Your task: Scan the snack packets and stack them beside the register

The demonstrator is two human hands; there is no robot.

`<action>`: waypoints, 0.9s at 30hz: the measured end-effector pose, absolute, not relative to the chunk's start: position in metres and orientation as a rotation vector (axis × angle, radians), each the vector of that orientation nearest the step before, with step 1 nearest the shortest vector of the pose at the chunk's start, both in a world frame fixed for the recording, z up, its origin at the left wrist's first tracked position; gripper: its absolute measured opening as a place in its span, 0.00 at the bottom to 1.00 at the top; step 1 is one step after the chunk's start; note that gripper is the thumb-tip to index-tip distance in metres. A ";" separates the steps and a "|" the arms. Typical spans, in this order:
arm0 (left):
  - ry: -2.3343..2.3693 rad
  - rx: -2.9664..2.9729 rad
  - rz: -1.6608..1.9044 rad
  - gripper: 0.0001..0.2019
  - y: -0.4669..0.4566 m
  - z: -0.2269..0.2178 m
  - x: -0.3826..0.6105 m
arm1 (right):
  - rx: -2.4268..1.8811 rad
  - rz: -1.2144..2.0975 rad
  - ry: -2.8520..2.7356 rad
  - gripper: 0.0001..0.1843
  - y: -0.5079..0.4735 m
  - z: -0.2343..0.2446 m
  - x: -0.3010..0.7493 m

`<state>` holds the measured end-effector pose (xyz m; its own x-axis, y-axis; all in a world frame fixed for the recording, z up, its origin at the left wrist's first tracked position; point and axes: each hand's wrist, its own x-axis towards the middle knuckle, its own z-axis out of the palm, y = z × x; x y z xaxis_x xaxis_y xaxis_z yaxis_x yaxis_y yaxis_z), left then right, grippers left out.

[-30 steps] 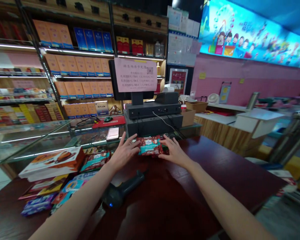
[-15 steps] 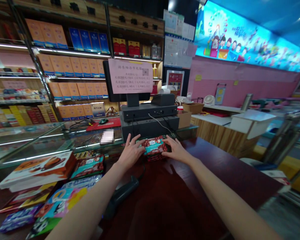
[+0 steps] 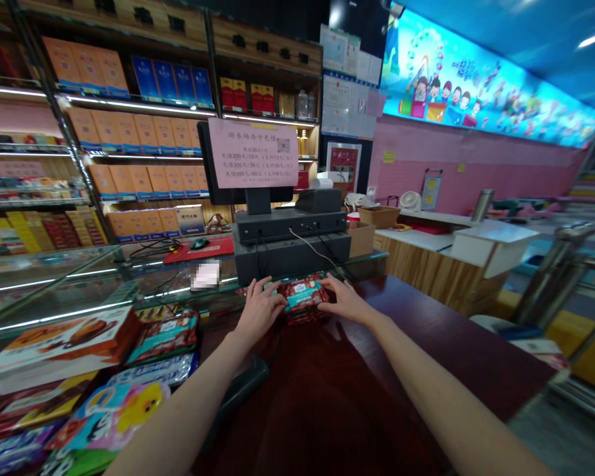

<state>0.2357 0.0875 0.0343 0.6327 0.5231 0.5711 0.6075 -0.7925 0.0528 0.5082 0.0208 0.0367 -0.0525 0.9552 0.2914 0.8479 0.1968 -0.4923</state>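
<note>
**Head cam: snack pack [image 3: 302, 295] clamped two-handed**

L hand [image 3: 260, 309] and R hand [image 3: 346, 301] on opposite sides, fingers on pack edges, grip closed. Pack lying on dark wood counter [image 3: 377, 370], right at far edge, just in front of till [image 3: 290, 241]. Barcode scanner [image 3: 240, 390] under L forearm. Snack boxes [image 3: 59, 344] piled left of L hand. Pink sign [image 3: 252, 153] above till.

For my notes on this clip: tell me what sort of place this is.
Probably a shop's checkout counter: a cash register stands on the counter, shelves of boxed goods line the wall behind, and a barcode scanner lies near snack packets.
</note>
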 end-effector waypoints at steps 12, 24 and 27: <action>-0.947 -2.701 -0.836 0.05 0.090 0.039 0.241 | -1.720 0.303 -1.923 0.33 0.029 0.031 0.513; -0.944 -2.666 -0.834 0.05 0.092 0.039 0.242 | -1.707 0.295 -1.913 0.31 0.033 0.032 0.510; -0.954 -2.665 -0.842 0.05 0.092 0.039 0.243 | -1.706 0.294 -1.920 0.31 0.034 0.034 0.509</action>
<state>0.2431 0.0924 0.0394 0.6321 0.5243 0.5705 0.6313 -0.7755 0.0133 0.5095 0.0337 0.0345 -0.0438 0.9663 0.2538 0.8460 0.1709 -0.5050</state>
